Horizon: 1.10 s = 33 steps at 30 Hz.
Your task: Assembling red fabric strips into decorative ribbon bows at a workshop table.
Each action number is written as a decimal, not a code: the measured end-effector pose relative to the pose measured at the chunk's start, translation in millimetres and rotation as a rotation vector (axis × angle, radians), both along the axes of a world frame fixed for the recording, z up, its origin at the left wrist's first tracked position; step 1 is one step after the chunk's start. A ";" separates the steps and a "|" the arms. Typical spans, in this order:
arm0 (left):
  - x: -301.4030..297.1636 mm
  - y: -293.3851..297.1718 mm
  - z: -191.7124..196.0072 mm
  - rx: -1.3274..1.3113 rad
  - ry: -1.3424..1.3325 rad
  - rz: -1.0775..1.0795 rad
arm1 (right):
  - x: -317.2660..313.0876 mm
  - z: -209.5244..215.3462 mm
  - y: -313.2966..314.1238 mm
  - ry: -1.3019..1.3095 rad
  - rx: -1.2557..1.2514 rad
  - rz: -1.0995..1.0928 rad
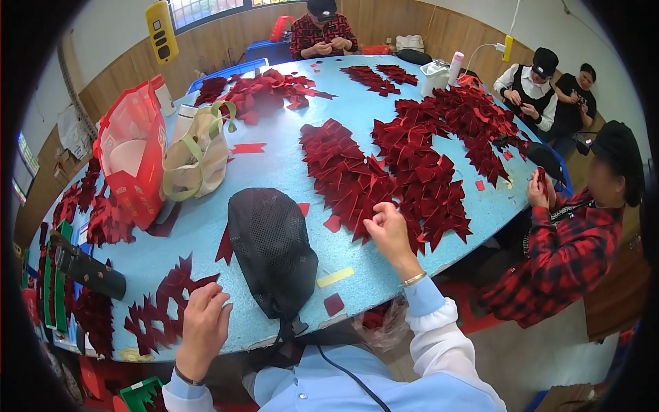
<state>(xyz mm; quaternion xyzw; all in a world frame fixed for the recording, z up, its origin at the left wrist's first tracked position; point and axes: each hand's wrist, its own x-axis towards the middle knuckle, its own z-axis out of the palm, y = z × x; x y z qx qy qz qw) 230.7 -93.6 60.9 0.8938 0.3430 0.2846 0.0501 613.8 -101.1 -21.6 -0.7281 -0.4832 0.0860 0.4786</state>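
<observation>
My left hand [204, 323] hovers over the near left table edge, its fingers loosely bent and thumb apart, with nothing visible in it. Beside it lies a small group of dark red velvet bows [154, 323]. My right hand [388, 237] is at the near end of a long pile of red velvet bows [343, 168], fingers bent and apart; I see nothing held. Whether its fingertips touch the bows I cannot tell. Between my hands lies a black mesh bag [271, 240]. A yellow strip [335, 277] and a dark red fabric square [334, 304] lie near the edge.
On the left stand a red bag [134, 158], a beige tote [199, 158] and a dark tumbler [89, 271]. More bow piles [473, 117] cover the right side of the blue table [274, 154]. A co-worker in a plaid shirt [563, 254] sits at right; several others work farther off.
</observation>
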 end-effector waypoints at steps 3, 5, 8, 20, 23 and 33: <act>8.2 -7.1 3.5 -0.063 -0.088 -0.036 | -2.4 13.3 -12.7 0.296 0.169 0.117; 10.4 -10.6 9.2 -0.221 -0.250 -0.081 | -24.0 37.8 -24.4 0.384 0.336 0.177; 14.8 -18.1 8.5 -0.684 -0.415 -0.201 | -73.6 64.4 -45.1 0.451 0.405 0.293; 39.3 -43.7 -41.2 -1.575 -0.898 -0.226 | -168.5 41.7 -105.6 0.330 0.110 0.843; 70.2 -34.2 -25.8 -1.437 -0.759 -0.246 | -126.7 46.4 -111.6 0.503 -0.066 0.631; 246.2 29.0 0.6 -0.567 0.018 -0.284 | 137.6 -9.6 -111.6 0.057 0.168 -0.294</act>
